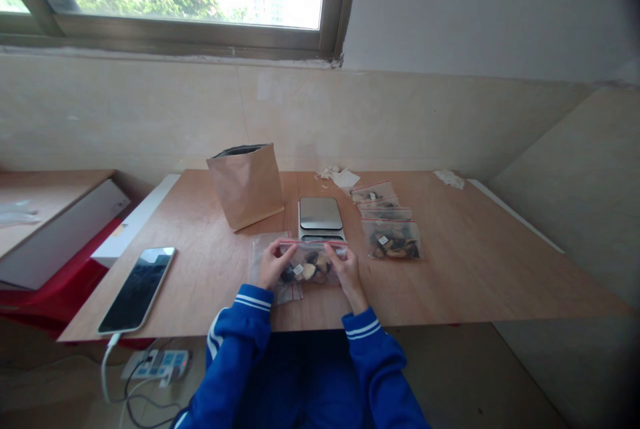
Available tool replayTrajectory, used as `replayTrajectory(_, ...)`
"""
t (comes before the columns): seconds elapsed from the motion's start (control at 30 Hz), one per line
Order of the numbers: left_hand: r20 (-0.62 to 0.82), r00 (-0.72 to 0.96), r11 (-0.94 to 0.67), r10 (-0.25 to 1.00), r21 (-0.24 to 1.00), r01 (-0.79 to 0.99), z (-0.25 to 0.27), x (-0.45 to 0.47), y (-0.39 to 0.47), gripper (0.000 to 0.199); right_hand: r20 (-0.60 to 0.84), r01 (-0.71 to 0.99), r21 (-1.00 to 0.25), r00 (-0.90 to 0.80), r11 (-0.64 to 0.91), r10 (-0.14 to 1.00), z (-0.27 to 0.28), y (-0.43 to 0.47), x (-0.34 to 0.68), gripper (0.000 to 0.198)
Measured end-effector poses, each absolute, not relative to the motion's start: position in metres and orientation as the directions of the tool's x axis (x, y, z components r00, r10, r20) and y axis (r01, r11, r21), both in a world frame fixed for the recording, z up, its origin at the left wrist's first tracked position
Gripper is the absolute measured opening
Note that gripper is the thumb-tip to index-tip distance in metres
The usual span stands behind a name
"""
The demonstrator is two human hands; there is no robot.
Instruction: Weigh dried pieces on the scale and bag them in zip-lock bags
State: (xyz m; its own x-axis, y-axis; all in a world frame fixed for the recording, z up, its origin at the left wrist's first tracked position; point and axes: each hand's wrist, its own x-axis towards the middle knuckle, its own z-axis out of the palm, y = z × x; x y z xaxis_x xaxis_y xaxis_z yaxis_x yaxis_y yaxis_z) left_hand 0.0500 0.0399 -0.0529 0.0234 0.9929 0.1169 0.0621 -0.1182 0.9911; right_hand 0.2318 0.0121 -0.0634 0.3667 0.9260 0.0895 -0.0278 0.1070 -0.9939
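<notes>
Between my hands is a clear zip bag (316,267) with a red seal strip, holding dark and pale dried pieces that look like sliced mushrooms, with a small white label. My left hand (273,265) pinches its upper left corner, thumb on the seal. At the upper right corner, my right hand (347,271) grips the same bag. Flat plastic bags (289,294) lie partly under it and my left hand. Just beyond the bag sits a digital scale (321,213) with a bare metal plate; its front display is partly covered.
Several filled zip bags (394,242) overlap to the right of the scale. A brown paper bag (247,189) stands open at back left. A phone (137,292) on a charging cable lies near the left edge. White scraps (345,178) lie at the back; a power strip (157,363) is below.
</notes>
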Motion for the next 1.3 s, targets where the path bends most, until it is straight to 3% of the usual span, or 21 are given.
replayTrajectory(0.63, 0.109, 0.038, -0.112, 0.993, 0.992, 0.063, -0.051, 0.049, 0.039, 0.029, 0.114, -0.008, -0.992, 0.363, 0.125, 0.925, -0.061, 0.014, 0.232, 0.034)
replayTrajectory(0.87, 0.112, 0.077, -0.115, 0.991, 0.992, 0.042, -0.052, 0.051, 0.038, 0.028, 0.100, -0.029, -0.993, 0.248, 0.111, 0.964, -0.054, 0.012, 0.230, 0.034)
replayTrajectory(1.3, 0.152, 0.052, -0.155, 0.987, 0.986, 0.062, -0.057, 0.050, 0.039, 0.026, 0.161, 0.003, -0.987, 0.182, 0.163, 0.970, -0.061, 0.015, 0.231, 0.029)
